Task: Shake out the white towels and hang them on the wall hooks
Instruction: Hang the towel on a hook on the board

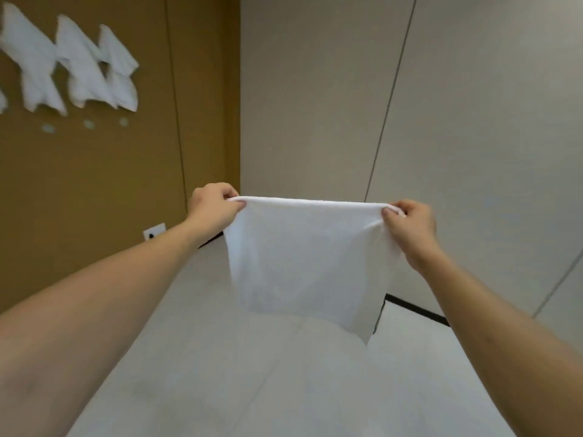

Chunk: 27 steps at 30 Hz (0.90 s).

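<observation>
Hanging between both hands: one white towel [303,263], held out in front of the person at the room's corner, top edge stretched level, long axis running left to right, body drooping toward the pale floor [220,373]. Left hand [214,206] pinches the left top corner; right hand [410,225] pinches the right top corner, fingers curled on the hem. Free hooks [89,123]: a row of three small pale discs on the brown wall [94,200], far left and above the grip, just below the hung towels [79,64]. The left hand is the nearer to them. Nothing stands between towel and hooks. Grey wall [315,105] behind; outlet [154,232] low on the left.
</observation>
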Each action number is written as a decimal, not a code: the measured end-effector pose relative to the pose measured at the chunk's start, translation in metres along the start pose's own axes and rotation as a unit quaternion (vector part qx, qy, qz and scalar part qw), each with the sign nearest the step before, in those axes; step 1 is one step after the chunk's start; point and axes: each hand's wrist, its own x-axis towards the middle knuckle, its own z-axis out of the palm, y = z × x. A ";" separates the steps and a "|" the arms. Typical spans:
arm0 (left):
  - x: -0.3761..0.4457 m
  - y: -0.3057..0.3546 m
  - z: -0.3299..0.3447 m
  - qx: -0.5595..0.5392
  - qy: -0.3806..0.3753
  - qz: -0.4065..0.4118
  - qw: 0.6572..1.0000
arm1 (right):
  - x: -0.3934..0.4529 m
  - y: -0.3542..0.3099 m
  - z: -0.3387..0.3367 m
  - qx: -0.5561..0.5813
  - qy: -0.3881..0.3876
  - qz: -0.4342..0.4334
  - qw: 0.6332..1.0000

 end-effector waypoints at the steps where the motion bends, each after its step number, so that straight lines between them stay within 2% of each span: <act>1: 0.007 -0.008 -0.008 0.011 0.018 -0.012 1.000 | 0.012 -0.002 0.020 0.005 -0.026 -0.007 1.000; 7: 0.043 -0.066 -0.059 0.061 0.102 -0.074 0.990 | 0.059 -0.026 0.144 0.037 -0.149 -0.026 0.988; 12: 0.090 -0.119 -0.096 -0.023 0.202 -0.108 0.973 | 0.080 -0.057 0.257 0.074 -0.233 -0.017 0.970; 18: 0.186 -0.190 -0.139 -0.095 0.244 -0.103 0.959 | 0.106 -0.103 0.406 0.048 -0.335 -0.045 0.940; 24: 0.287 -0.247 -0.177 -0.079 0.267 -0.117 0.953 | 0.125 -0.159 0.556 0.005 -0.459 -0.060 0.886; 27: 0.326 -0.276 -0.194 -0.061 0.270 -0.122 0.953 | 0.120 -0.191 0.625 -0.016 -0.543 -0.088 0.835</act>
